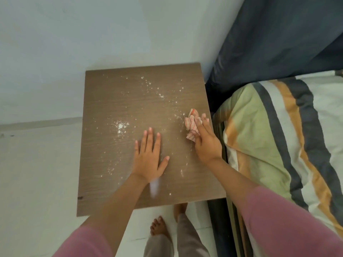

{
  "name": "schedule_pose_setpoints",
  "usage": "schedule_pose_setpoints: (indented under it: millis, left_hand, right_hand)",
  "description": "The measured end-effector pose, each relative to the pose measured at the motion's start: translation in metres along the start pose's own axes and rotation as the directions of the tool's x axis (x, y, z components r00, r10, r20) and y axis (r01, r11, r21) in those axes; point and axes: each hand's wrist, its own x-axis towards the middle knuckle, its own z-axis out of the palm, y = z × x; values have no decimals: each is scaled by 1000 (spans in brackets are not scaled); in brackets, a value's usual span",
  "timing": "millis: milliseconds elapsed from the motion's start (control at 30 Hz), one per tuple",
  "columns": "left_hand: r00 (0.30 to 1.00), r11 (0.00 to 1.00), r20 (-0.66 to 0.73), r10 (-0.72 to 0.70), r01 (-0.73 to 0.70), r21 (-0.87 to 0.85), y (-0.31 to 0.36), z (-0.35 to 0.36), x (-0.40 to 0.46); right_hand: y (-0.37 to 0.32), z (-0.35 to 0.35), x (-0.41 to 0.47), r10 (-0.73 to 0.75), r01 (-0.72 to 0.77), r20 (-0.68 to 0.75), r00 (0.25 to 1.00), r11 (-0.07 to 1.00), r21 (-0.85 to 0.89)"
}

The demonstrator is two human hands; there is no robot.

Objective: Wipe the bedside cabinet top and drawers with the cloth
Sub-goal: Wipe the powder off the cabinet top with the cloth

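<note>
Your left hand (150,157) is lying flat on the cabinet top (118,182), fingers spread wide, holding nothing, near the middle. Your right hand (205,140) is gripping the bunched striped cloth (192,125) and pressing it on the top close to the right edge, just beside the bed (278,138). White powder (120,126) is sitting in scattered patches left of and beyond both hands; drawers aren't showing from this angle.

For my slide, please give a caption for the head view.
Right hand holds cloth on powder-dusted cabinet top; left hand rests flat.
</note>
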Motion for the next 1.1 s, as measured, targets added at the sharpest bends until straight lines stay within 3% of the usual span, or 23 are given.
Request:
schedule_pose_setpoints:
  millis: [367, 500, 700, 833, 900, 1000, 1100]
  left_hand:
    - [998, 998, 18, -64, 64, 15, -39, -34, 154]
    - [997, 997, 27, -73, 73, 7, -44, -23, 163]
    - [998, 998, 7, -55, 55, -32, -46, -24, 164]
    - [998, 998, 25, -57, 58, -37, -46, -25, 162]
    - [998, 998, 37, -58, 59, -30, -46, -27, 163]
    - [998, 998, 36, -55, 55, -17, -46, -28, 164]
    - [997, 998, 32, -63, 64, -6, -47, -27, 164]
  right_hand:
    - [-3, -9, 189, -66, 66, -43, 997, 998, 0]
    - [7, 8, 235, -82, 82, 51, 995, 997, -7]
    - [20, 35, 247, -46, 117, 224, 973, 943, -312]
    - [17, 31, 246, -54, 128, 255, 965, 951, -281]
    - [18, 20, 247, -136, 203, 257, 957, 946, -253]
    - [29, 8, 254, -289, 402, 344, 894, 856, -324]
    - [37, 9, 263, -292, 457, 433, 853, 819, -347]
